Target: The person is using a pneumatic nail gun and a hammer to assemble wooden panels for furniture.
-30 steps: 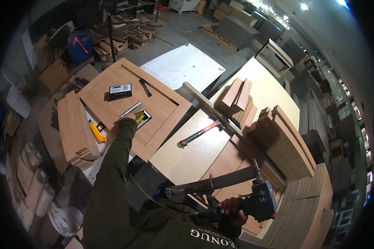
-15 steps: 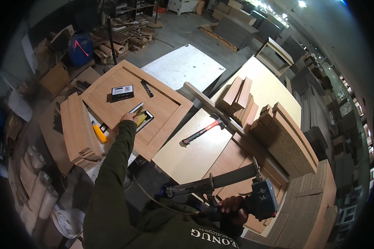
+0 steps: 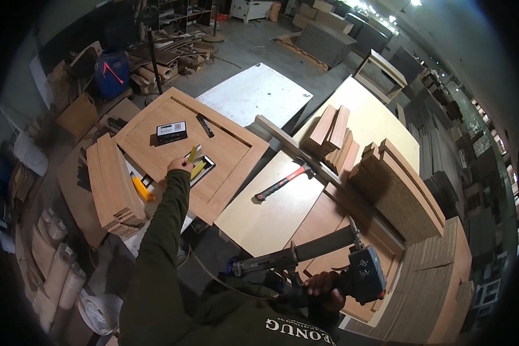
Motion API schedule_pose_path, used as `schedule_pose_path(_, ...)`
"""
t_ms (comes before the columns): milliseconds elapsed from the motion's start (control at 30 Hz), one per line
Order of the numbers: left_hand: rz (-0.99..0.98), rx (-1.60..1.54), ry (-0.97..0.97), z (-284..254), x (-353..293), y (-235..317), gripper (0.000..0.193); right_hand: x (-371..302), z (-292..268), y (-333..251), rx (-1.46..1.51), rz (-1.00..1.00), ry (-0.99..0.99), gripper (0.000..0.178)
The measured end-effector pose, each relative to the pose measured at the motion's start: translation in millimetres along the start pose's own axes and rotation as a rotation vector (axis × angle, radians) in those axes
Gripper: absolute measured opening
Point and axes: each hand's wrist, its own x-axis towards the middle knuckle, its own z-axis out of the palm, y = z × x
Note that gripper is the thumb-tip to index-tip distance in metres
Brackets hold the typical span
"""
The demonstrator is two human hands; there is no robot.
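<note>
My left hand [image 3: 180, 165] is closed on a thin yellowish strip of nails [image 3: 192, 154], which tilts up from its fingers. Just to the right of that hand lies an open box [image 3: 206, 166] with more yellow strips inside, resting on a framed wooden panel [image 3: 213, 193]. Low in the view, my right hand [image 3: 324, 291] grips the handle of a nail gun [image 3: 365, 275]. The gun's long dark magazine [image 3: 323, 245] points to the left, and a hose trails from it. Some of the left fingertips are hidden from sight.
A closed box [image 3: 171, 131] and a small black strip-shaped piece [image 3: 205, 125] lie on the panel. A yellow-handled tool [image 3: 141, 188] sits beside stacked boards [image 3: 112, 184]. A red-and-black hammer [image 3: 282, 182] rests on a pale board [image 3: 265, 213]. Chipboard pieces [image 3: 395, 196] are stacked at the right.
The strip in my left hand has come up slightly and stands steeper beside the open box. My right hand keeps the nail gun in nearly the same place. The whole view has shifted slightly.
</note>
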Motion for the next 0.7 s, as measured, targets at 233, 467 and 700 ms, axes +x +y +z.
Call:
schedule_pose_path(233, -0.406, -0.6, -0.213, 13.3, 4.4, -12.4, 0.018, 0.7, -2.9, 2.9, -0.023, -0.009, -0.005, 0.021)
schedule_pose_path(467, -0.266, -0.105, -0.101, -12.5, -5.6, 4.4, 0.02, -3.1, -2.3, 1.1, -0.018, 0.001, 0.004, 0.021)
schedule_pose_path(700, -0.117, -0.869, -0.006, 8.9, -9.9, 12.3, 0.028, -4.2, -4.0, 6.4, 0.109, 0.001, 0.09, 0.024)
